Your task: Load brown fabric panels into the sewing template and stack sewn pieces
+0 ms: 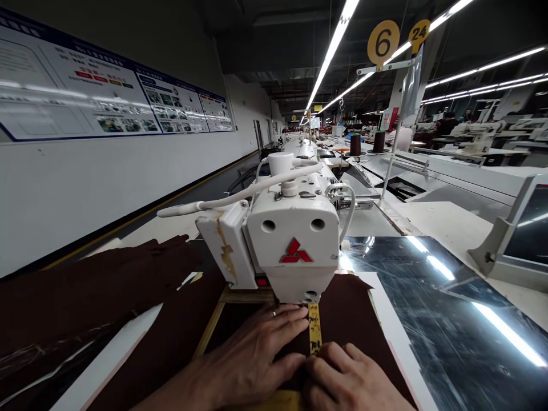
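Just below the white Mitsubishi sewing machine head (293, 245), the left hand (252, 354) lies with fingers (278, 325) spread wide on dark brown fabric (346, 308), while the right hand (346, 379) presses it, fingers close together, beside a yellow strip (314, 328).

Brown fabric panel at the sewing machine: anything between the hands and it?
Nothing visible: the left hand and right hand both rest directly on the brown fabric panel. A yellow marked strip lies on the panel between them, just below the sewing machine head, but blocks neither hand.
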Tool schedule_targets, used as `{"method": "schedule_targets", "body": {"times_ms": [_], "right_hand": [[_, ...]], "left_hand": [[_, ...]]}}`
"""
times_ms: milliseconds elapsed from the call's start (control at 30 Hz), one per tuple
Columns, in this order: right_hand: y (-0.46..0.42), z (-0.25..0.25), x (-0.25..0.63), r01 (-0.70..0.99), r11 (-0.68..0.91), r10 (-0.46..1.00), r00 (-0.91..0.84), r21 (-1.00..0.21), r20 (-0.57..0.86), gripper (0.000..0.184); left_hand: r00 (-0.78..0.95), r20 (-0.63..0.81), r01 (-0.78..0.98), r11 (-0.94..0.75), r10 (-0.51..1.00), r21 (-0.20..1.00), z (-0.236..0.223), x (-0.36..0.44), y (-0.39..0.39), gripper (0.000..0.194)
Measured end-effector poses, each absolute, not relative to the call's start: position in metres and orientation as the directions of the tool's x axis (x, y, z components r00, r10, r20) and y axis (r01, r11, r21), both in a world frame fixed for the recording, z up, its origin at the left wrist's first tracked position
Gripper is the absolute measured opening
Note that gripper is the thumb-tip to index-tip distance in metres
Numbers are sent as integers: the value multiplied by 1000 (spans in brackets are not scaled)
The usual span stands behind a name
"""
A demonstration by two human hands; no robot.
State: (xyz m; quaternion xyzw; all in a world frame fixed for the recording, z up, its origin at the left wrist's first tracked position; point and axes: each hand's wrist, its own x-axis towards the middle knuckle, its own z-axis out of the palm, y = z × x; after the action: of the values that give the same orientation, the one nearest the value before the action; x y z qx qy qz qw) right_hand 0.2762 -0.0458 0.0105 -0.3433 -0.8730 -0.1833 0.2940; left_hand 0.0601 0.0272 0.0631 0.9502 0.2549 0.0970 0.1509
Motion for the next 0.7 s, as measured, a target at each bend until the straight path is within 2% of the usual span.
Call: {"method": "schedule_targets", "body": {"times_ms": [200,433,700], "right_hand": [[-45,10,277,697,707,482,-598,120,640,22],[-46,16,277,692,720,524,-584,42,620,18],[-48,15,278,682,729,510,-597,57,620,20]], "left_hand": [[819,175,495,-827,546,267,56,59,24,46],[837,200,432,-840,509,329,59,63,27,45],[838,196,428,-836,510,344,58,63,25,45]]}}
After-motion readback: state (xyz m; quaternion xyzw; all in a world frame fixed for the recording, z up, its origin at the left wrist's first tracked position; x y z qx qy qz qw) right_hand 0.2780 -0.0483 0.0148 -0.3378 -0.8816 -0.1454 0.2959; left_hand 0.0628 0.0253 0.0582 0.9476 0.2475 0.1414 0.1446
